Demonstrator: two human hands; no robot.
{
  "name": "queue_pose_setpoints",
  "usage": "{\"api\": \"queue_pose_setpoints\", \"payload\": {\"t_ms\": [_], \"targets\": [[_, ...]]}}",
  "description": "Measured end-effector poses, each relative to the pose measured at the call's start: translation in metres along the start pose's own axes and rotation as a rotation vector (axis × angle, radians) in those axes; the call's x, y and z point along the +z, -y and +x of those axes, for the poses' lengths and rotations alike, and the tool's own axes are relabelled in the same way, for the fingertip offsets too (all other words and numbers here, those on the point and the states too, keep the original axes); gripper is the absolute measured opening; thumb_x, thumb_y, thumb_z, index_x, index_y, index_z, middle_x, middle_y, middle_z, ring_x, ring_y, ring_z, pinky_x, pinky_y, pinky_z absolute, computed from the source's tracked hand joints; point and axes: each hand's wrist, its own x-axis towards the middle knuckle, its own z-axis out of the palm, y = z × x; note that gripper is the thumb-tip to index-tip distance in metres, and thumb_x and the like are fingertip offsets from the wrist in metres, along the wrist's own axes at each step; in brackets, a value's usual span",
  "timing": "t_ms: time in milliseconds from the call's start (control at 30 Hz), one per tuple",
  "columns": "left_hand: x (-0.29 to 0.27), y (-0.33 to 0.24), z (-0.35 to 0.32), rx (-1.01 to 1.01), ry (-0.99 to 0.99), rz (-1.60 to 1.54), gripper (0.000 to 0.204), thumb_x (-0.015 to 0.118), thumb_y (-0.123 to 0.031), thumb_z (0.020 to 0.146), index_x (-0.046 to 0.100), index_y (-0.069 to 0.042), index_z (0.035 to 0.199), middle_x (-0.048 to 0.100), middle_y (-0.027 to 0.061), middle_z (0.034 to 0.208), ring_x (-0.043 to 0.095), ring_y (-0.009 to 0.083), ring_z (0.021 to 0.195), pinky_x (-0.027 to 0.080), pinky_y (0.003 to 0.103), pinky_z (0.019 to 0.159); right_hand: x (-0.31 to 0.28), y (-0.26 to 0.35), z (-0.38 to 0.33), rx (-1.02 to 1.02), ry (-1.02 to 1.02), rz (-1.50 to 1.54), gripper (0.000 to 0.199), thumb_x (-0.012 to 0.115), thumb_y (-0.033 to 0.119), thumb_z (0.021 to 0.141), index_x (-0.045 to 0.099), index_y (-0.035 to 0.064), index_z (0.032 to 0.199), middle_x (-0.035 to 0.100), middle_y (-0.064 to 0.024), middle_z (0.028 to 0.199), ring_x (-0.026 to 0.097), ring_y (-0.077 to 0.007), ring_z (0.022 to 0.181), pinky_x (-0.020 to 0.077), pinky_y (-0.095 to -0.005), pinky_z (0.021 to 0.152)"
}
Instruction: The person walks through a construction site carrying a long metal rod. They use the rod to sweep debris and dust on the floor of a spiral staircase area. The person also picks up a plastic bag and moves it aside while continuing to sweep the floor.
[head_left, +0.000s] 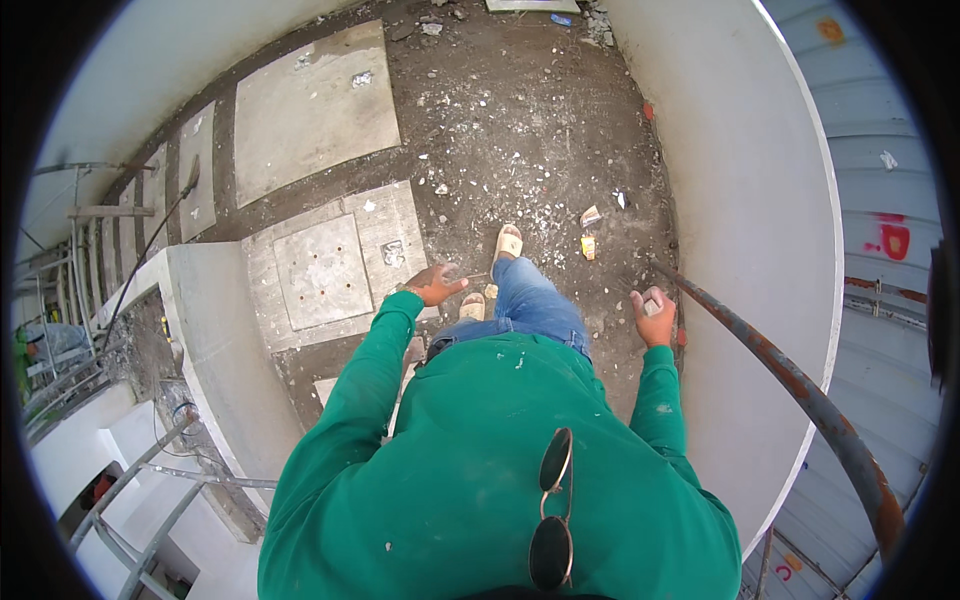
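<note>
My left hand (436, 285) hangs beside my left hip, fingers loosely stretched and apart, with nothing clearly in it. A thin line shows near its fingertips; whether it touches them I cannot tell. Out to the right, my right hand (655, 320) is curled closed, and a small pale lump (652, 307) shows among the fingers. Its kind is too small to make out. That hand is close to a rusty metal pipe (765, 350) but apart from it. Sunglasses (553, 505) hang on the front of my green shirt (480, 440).
Concrete slabs (315, 115) lie along the left, one with a square cover (322, 270). White rubble and a yellow wrapper (588, 247) litter the dirt floor (540, 150). A curved pale wall (740, 170) bounds the right; a low wall (225, 340) and metal scaffolding (150, 490) stand left.
</note>
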Motion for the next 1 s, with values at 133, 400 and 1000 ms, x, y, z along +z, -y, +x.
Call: {"api": "queue_pose_setpoints", "payload": {"t_ms": [133,400,1000], "targets": [[-0.046,-0.001,0.041,-0.062,-0.040,-0.024,0.080,0.054,-0.065,0.086,0.049,-0.005,0.139,0.055,0.0210,0.135,0.052,0.0350,0.126,0.041,0.043,0.106,0.022,-0.017,0.033,0.089,-0.008,0.007,0.037,0.075,0.016,0.080,0.046,0.0026,0.062,0.048,-0.0133,0.058,0.044,-0.0271,0.053,0.0387,-0.0385,0.054],[-0.134,0.097,0.069,-0.432,-0.234,-0.052,0.060,0.057,-0.052,0.092,0.060,-0.003,0.127,0.060,0.0200,0.128,0.058,0.0323,0.118,0.044,0.040,0.102,0.029,-0.034,0.214,0.164,-0.203,-0.072,0.035,0.076,0.019,0.080,0.051,0.0001,0.065,0.052,-0.0126,0.059,0.051,-0.0228,0.054,0.0418,-0.0380,0.055],[-0.479,0.027,0.443,-0.284,-0.166,-0.007,0.061,0.057,-0.060,0.087,0.066,-0.009,0.119,0.066,0.0173,0.119,0.060,0.0315,0.116,0.045,0.041,0.099,-0.020,0.133,0.680,0.003,-0.192,0.792,0.028,0.062,0.002,0.088,0.044,0.0044,0.067,0.053,-0.0083,0.069,0.054,-0.0218,0.071,0.0469,-0.0400,0.073]]}}
